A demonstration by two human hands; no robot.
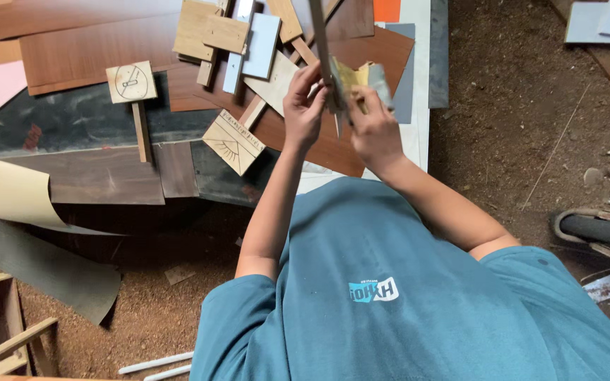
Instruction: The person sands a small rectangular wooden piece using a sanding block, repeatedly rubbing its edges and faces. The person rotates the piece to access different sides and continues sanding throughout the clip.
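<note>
While both arms are raised in front of the teal shirt (390,282), the left hand (303,106) closes its fingers on a thin wooden strip (321,42) that stands nearly upright and runs out of the top of the view; the right hand (374,130), just beside it on the other side of the strip, grips a folded piece of sandpaper (361,76), tan on one face and grey on the other, pressed against the strip's edge; beyond the left hand lie a small square wooden block marked with pencil lines (233,141) and, farther out, a square block with a drawn oval on a stick (131,83); past both hands a heap of plywood offcuts (224,35) rests on reddish-brown laminate sheets (93,53); out beyond the right hand is bare dirt floor (524,106); near the left elbow a curled cream sheet (5,190) lies over sawdust.
</note>
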